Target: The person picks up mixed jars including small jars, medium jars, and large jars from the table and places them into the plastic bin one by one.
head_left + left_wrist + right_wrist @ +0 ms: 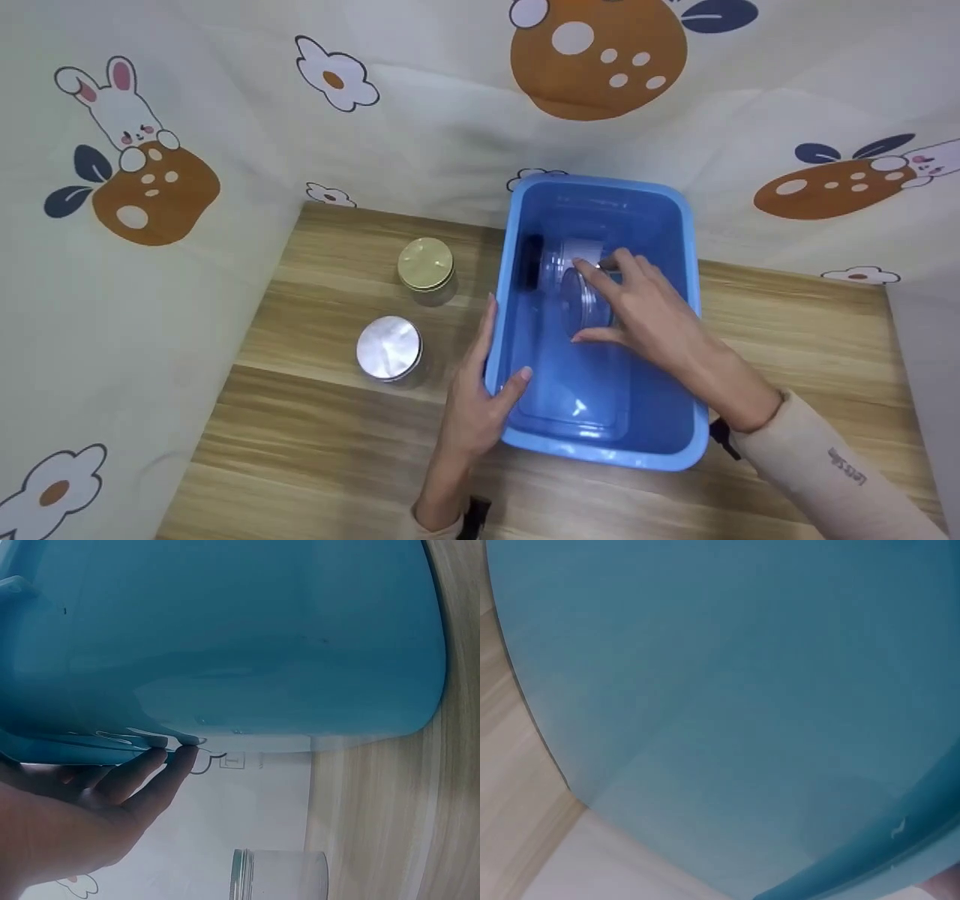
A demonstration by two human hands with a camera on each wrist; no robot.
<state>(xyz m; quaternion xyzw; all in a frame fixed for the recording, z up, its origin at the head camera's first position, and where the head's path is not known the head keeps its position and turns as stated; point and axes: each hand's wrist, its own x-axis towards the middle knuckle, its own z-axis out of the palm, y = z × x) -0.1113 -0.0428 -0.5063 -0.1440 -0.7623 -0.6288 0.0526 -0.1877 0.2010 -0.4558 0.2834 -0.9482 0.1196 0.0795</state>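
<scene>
A blue plastic basin (600,457) stands on the wooden table. My left hand (472,412) holds its left rim, thumb inside and fingers along the outer wall. In the left wrist view, the fingertips touch the basin's outer side (247,637). Reaching into the basin, my right hand (645,307) has its thumb and fingers around a clear round jar (576,304). Just beyond it lies another clear jar (553,261) on its side, with a black lid (533,262) toward the left wall. The right wrist view shows mostly the basin's outer wall (727,705).
Left of the basin stand two clear jars, one with a gold lid (425,262) and one with a silver lid (389,348). A cloth printed with rabbits and oranges (442,142) hangs behind the wooden table (300,412).
</scene>
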